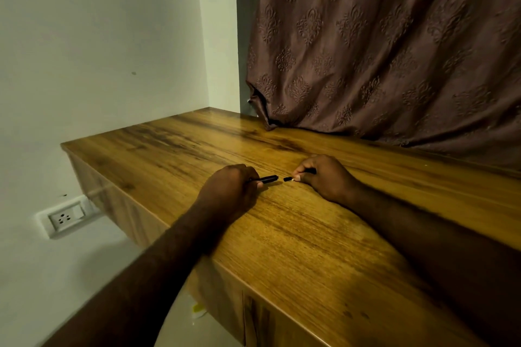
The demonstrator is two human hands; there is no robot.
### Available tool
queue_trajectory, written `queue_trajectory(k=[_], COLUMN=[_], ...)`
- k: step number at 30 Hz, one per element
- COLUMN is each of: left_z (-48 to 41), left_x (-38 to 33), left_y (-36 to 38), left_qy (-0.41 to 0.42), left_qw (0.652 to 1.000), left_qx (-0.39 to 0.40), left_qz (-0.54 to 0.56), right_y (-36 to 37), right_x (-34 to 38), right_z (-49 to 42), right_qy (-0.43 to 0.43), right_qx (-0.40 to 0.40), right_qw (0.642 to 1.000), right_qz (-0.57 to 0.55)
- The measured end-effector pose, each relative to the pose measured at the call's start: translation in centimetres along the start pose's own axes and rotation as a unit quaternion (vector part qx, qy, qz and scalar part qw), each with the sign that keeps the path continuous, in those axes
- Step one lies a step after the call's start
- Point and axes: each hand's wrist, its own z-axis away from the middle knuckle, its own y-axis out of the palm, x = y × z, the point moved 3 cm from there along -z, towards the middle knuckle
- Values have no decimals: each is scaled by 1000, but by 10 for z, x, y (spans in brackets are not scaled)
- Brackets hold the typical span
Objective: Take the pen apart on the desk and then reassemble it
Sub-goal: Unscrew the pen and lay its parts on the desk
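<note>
Two pen pieces held apart, tips facing, above the wooden worktop (296, 234).
We see left hand (229, 190) clenched on the long black pen barrel (267, 179), right hand (324, 177) pinching the short black pen piece (288, 178); both share one left-right axis, small gap between.

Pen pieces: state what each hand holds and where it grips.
Left hand grips the longer pen piece by its rear end; right hand pinches the shorter pen piece near its back. The pieces are apart.
</note>
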Motion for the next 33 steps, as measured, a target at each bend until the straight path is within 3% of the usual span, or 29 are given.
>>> queue_trajectory(k=[21,27,33], left_z=[0,0,1], left_x=[0,1,-1], left_y=[0,0,-1], left_qy=[3,3,8], left_qw=[1000,1000,1000], left_qx=[-1,1,0], left_qz=[-3,-4,1], right_y=[-2,-3,-5], right_x=[0,5,7], right_z=[4,13,16], right_qy=[6,-35,-45], right_qx=[-1,10,15], right_qw=[1000,999,999], right_qz=[21,-33,25])
